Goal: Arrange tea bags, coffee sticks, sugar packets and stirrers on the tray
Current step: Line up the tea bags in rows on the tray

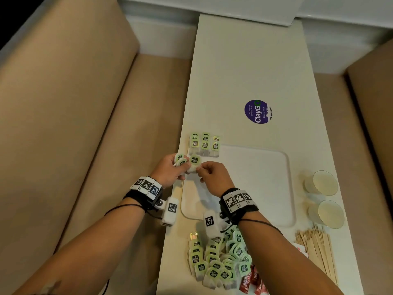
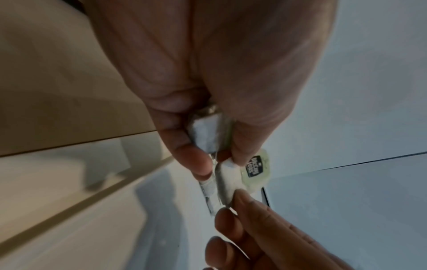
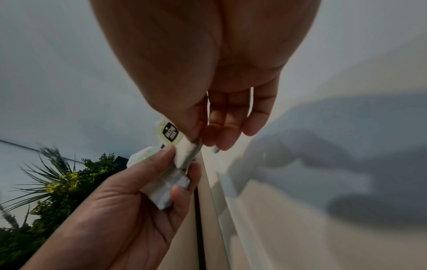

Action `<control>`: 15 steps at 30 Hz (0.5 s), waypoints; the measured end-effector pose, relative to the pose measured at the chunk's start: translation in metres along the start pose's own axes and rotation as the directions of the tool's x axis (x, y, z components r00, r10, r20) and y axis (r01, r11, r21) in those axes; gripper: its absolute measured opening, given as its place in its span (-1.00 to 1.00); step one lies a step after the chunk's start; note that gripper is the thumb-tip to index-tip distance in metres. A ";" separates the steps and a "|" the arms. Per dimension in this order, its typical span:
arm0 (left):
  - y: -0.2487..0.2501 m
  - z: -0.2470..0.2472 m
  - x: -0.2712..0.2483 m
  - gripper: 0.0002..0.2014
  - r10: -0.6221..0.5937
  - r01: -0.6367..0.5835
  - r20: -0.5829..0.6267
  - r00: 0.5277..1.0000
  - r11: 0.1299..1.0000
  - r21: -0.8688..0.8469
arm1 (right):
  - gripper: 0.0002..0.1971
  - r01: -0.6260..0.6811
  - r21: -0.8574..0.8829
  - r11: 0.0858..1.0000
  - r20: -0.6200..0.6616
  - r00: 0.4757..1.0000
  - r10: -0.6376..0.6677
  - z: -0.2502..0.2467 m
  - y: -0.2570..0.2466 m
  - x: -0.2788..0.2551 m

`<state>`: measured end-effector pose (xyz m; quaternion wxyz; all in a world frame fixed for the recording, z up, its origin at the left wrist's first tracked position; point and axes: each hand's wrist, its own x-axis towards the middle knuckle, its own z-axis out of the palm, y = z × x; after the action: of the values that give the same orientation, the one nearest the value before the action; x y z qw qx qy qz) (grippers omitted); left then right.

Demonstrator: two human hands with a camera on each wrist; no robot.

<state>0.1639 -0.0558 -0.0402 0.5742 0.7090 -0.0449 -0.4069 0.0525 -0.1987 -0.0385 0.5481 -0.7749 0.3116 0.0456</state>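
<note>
Left hand (image 1: 169,170) grips a small stack of tea bags (image 1: 180,159), mid-frame at the tray (image 1: 255,184) left edge. Right hand (image 1: 212,175) pinches one tea bag (image 1: 194,165) beside it. Row of bags (image 1: 204,144) at tray's upper-left corner. Loose pile (image 1: 219,262) on surface, bottom centre; stirrers (image 1: 316,250) lower right.

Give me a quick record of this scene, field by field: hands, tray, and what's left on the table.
left hand: holds a small bunch of tea bags
right hand: pinches one tea bag over the tray's corner
tray: white, one row of tea bags at its far left corner
loose pile: tea bags, near edge
stirrers: beside the tray
</note>
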 end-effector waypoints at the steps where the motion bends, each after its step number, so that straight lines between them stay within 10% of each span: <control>1: -0.001 -0.001 0.004 -0.87 -0.008 0.008 -0.011 1.000 1.000 -0.023 | -0.83 -0.006 -0.013 1.000 -0.007 1.000 0.006 0.000 0.000 0.007; 15: -0.009 -0.010 0.025 -0.61 -0.138 0.130 -0.010 0.990 0.951 -0.281 | -0.73 -0.127 -0.211 0.969 -0.071 0.991 0.115 0.010 -0.001 0.064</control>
<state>0.1837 -0.0582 -0.0607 0.6402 0.6281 0.0696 -0.4368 0.1071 -0.2178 -0.0685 0.4477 -0.8102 0.3675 0.0898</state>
